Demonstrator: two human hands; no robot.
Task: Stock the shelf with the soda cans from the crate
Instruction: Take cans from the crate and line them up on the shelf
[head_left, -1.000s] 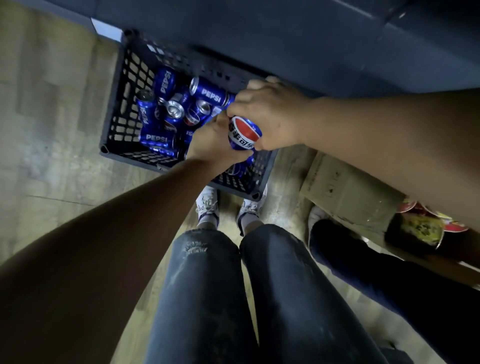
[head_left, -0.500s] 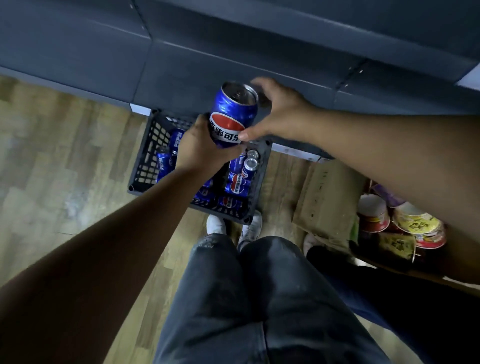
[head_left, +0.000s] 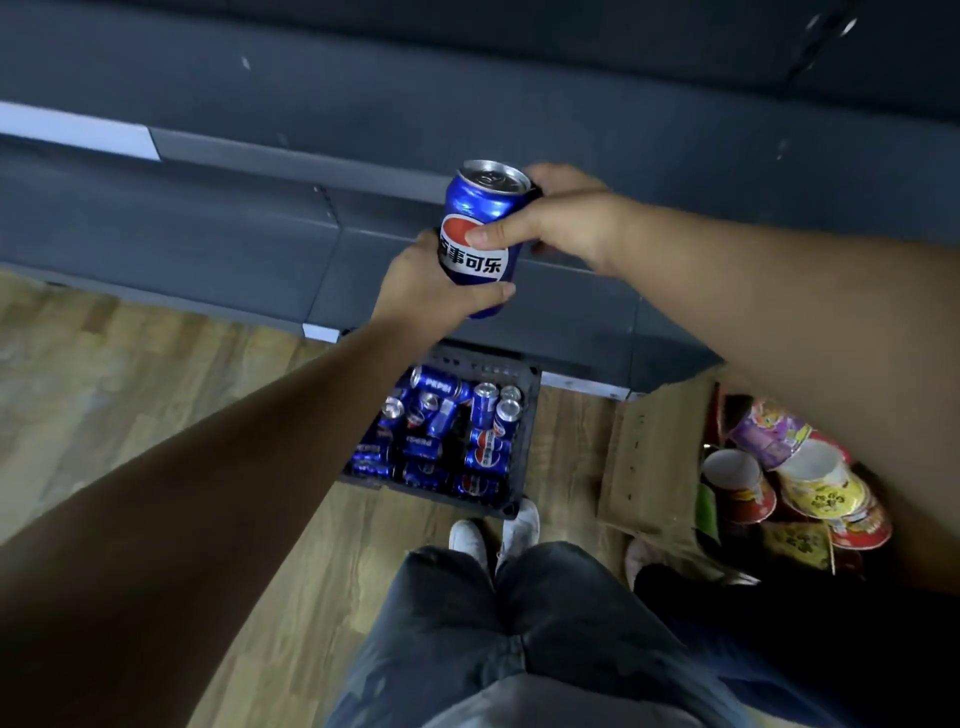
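A blue soda can (head_left: 480, 208) with a red, white and blue logo is held upright in front of the dark grey shelf (head_left: 363, 104). My left hand (head_left: 431, 291) grips its lower part from below and the left. My right hand (head_left: 561, 223) grips its upper part from the right, thumb across the logo. Down on the floor stands the black crate (head_left: 527, 457), with several blue soda cans (head_left: 447, 431) lying jumbled inside.
A cardboard box (head_left: 649, 457) sits on the wooden floor to the right of the crate, beside a pile of colourful noodle cups (head_left: 800, 478). My legs and white shoes (head_left: 493, 535) are just behind the crate. A second person's dark trouser leg (head_left: 779, 649) is at lower right.
Both hands have lifted the can up out of the crate and raised it in front of the shelf. The view has tilted upward, so the crate now lies lower.
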